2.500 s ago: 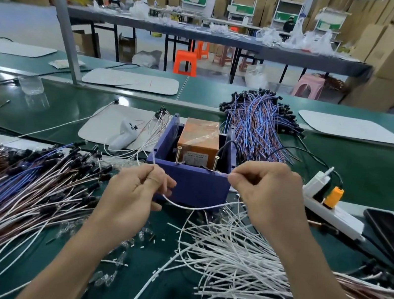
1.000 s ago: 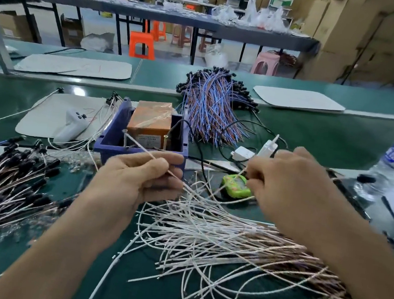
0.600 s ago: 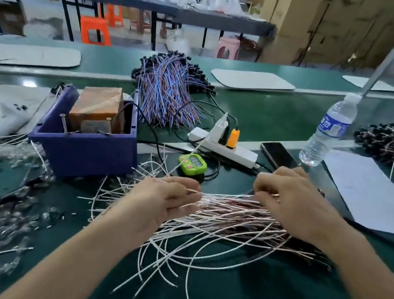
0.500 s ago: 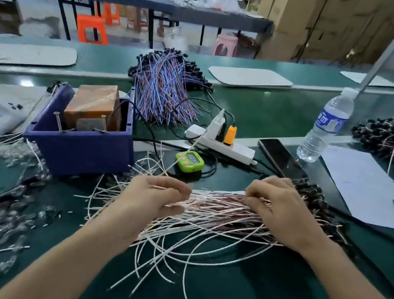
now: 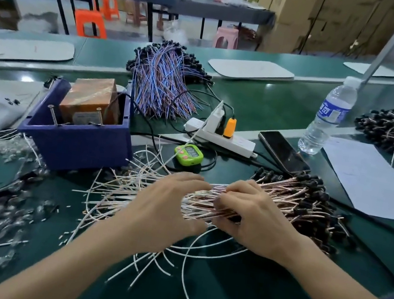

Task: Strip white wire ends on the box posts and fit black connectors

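Okay so right now both hands are down on the wire bundle (image 5: 208,199), which lies flat on the bench (image 5: 259,287) straight in front of the person. Its long axis runs left to right. The black connectors (image 5: 313,195) are bunched at the right end, and the loose white ends fan out to the left, toward the blue box (image 5: 79,148).

The left hand (image 5: 162,209) is laid over the bundle with its fingers pretty much straight, more pressing than gripping. I can't tell whether a strand is caught under the palm. The right hand (image 5: 254,219) has its fingers curled into the strands with the thumb tucked in against them, so it looks like it's pinching out a few wires.

My read is the next move depends on the box being up and to the left of both hands. The left hand is the nearer one, and the posts (image 5: 52,113) stand on the box's near-left rim. A picked wire would have to swing its white end that way.

Compared with a couple of seconds back, both hands were up at the box with a single white wire stretched between them. Now they've dropped onto the pile and closed in until they're almost touching. The green timer (image 5: 188,154) sits just behind them.
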The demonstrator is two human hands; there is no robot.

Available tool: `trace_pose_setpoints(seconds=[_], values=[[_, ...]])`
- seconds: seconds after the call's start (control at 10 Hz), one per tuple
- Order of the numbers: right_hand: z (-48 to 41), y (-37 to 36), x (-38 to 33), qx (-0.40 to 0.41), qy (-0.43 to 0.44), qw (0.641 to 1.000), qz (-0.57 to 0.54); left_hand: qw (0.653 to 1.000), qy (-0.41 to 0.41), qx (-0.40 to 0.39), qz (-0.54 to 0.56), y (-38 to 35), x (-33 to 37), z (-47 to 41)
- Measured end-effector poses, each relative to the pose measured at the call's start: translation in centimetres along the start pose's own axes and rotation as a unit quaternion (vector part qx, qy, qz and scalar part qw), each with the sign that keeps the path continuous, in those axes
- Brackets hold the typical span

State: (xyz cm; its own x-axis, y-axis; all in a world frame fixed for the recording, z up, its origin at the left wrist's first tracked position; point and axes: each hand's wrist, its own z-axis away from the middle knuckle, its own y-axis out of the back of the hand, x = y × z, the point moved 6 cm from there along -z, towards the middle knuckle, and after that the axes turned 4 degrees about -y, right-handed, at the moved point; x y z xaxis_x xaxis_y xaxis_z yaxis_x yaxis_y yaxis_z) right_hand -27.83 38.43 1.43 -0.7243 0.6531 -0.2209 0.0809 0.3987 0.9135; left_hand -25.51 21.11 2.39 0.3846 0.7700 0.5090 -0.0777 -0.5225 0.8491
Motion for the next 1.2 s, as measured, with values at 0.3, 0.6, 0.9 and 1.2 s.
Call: trace_pose_setpoints(seconds=[0.3,0.6,0.9,1.2], values=[[7.0,8.9,4.9,0.019,-0.308,0.951,-0.027,0.994,-0.106,0.015,-0.033,-4.0,2.9,-4.3],[10.4,4.6,4.0,-0.023,-0.307,0.921,0.239,0.989,-0.111,0.089,-0.035,-5.5,4.6,-5.6],[7.9,6.7,4.8,0.139,-0.25,0.908,0.307,0.976,-0.115,0.161,-0.09,-5.0,3.1,-4.5],[6.0,7.3,5.8,-0.031,-0.385,0.901,0.199,0.981,0.018,0.174,0.078,2.1,-1.2,-1.0]])
